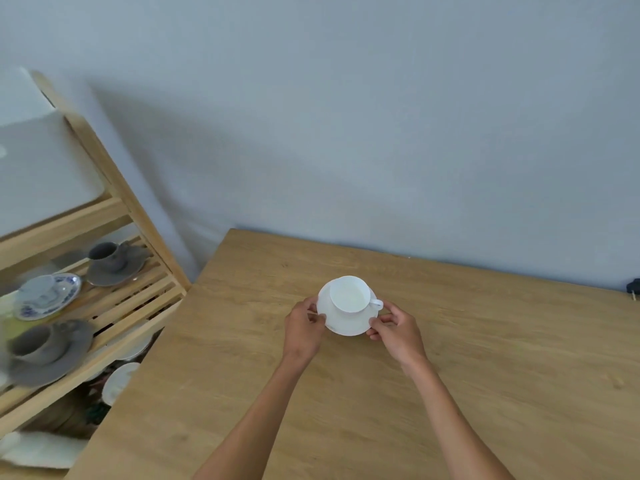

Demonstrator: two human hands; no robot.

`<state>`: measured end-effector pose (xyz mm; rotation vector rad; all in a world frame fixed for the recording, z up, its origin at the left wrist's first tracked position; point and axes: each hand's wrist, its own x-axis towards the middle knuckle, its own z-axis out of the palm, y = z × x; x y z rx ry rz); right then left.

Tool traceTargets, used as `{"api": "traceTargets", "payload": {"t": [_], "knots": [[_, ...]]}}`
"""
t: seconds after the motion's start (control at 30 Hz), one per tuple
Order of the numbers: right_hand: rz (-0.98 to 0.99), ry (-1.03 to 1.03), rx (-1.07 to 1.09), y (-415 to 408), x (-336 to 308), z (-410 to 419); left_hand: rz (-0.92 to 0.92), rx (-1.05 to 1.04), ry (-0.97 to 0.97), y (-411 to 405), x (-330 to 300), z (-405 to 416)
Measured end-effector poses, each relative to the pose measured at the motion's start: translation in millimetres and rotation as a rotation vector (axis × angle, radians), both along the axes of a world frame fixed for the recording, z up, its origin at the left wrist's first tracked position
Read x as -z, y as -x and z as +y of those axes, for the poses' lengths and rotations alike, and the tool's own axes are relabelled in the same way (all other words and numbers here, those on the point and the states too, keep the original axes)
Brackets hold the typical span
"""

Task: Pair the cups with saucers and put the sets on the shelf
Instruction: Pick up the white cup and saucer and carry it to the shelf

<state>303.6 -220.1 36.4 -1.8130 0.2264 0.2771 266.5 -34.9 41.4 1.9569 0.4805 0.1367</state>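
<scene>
- Centre of the frame, on the wooden table (pixel 450 375): a white cup (pixel 349 294) stands upright on a white saucer (pixel 346 323), handle pointing to frame right.
- Handling, as a judgement: both pieces look like glazed ceramic, so light, rigid, smooth and breakable. The cup sits loose on the saucer and would likely slide if the saucer tilts.
- Best hold, as a judgement: opposite edges of the saucer rim, kept level; the cup handle is free but would separate the pair.
- Left hand (pixel 303 329): fingers pinch the saucer's left rim, thumb on top.
- Right hand (pixel 398 329): fingers pinch the right rim just below the cup handle, thumb on top.
- Both forearms reach in from the lower edge, converging on the set, wrists roughly straight.
- Left of the frame: a slatted wooden shelf (pixel 138 299) holds two grey cup-and-saucer sets (pixel 114 265) and one blue-patterned set (pixel 46 294), somewhat blurred.
- Whether the saucer is lifted or resting on the table cannot be told.
</scene>
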Motion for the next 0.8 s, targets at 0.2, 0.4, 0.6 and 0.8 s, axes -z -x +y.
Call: {"api": "traceTargets", "payload": {"t": [0.2,0.4,0.6,0.8], "knots": [[-0.019,-0.035,-0.091,3.1,-14.5,67.1,-0.037,-0.101,0.016,21.2,-17.1,64.4],[-0.021,-0.053,-0.228,9.5,-24.2,151.3,-0.063,-0.226,0.016,51.4,-26.2,144.3],[-0.013,-0.082,-0.362,24.1,-30.7,245.2,-0.067,-0.333,0.005,87.2,-27.3,227.4],[0.009,-0.088,-0.470,35.8,-15.5,334.7,-0.037,-0.472,-0.031,115.7,-12.0,303.7]]}}
